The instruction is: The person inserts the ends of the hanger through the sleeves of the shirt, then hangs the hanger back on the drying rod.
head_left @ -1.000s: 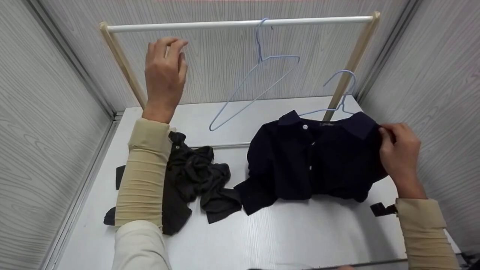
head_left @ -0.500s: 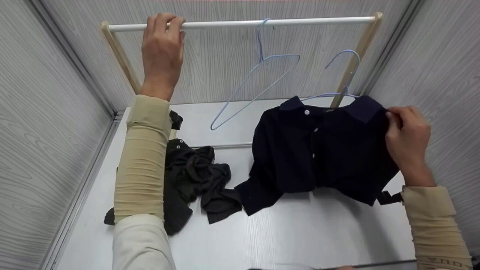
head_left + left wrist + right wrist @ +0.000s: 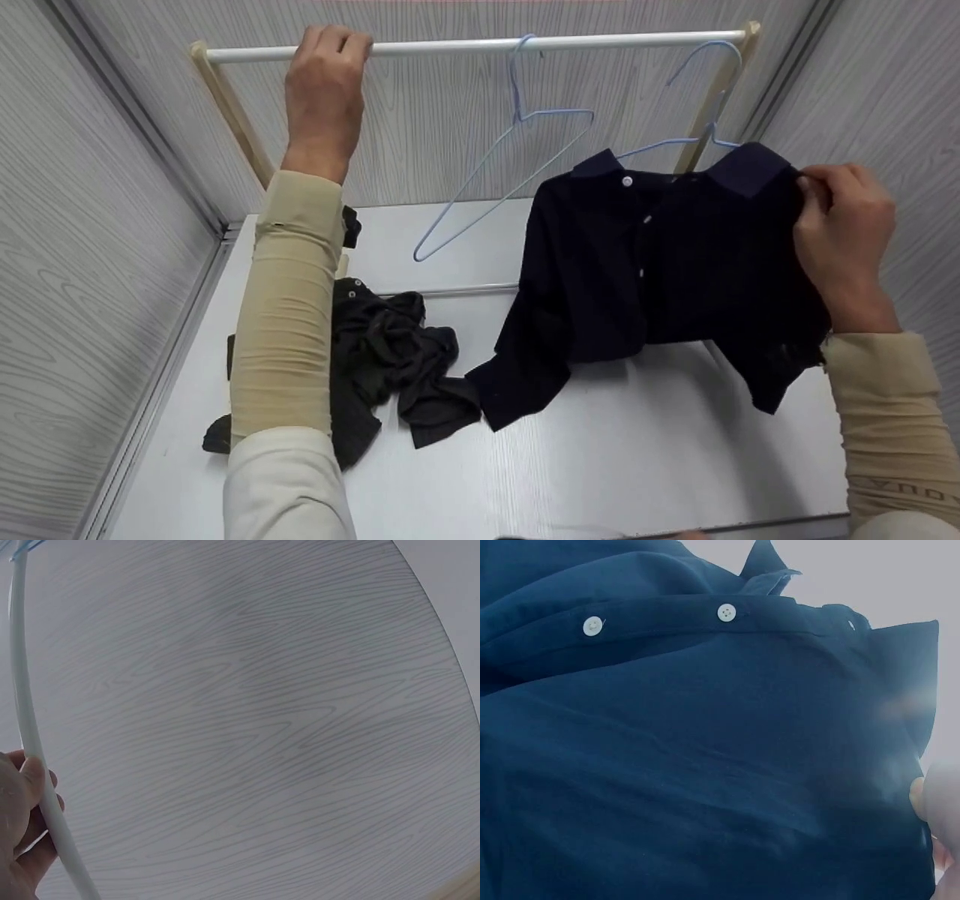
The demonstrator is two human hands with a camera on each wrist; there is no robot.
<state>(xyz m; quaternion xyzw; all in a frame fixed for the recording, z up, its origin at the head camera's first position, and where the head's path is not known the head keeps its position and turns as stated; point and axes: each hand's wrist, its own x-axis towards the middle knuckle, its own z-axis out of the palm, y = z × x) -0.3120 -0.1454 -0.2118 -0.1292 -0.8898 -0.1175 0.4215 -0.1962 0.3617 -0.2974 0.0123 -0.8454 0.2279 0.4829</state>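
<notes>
My left hand (image 3: 326, 97) grips the white rail (image 3: 450, 47) of the rack near its left end; in the left wrist view the fingers curl round the rail (image 3: 26, 705). A navy button-up shirt (image 3: 690, 262) is on a blue wire hanger (image 3: 716, 112), whose hook stands just in front of the rail at the right. With the right hand (image 3: 851, 232) I pinch the shirt's shoulder, beside the collar. White buttons (image 3: 727, 612) run down the shirt's front in the right wrist view. Its left-lying sleeve (image 3: 517, 390) still trails on the table.
A second blue wire hanger (image 3: 480, 180) hangs bare from the middle of the rail. On the white table (image 3: 450, 495) a crumpled dark garment (image 3: 390, 360) lies at the left, partly behind my left forearm. Wooden posts (image 3: 232, 112) carry the rail, and grained panels (image 3: 105, 247) enclose the sides.
The left hand has gone up from below the rail and taken hold of it. My right hand has raised the shirt and its hanger up and to the right, toward the rail.
</notes>
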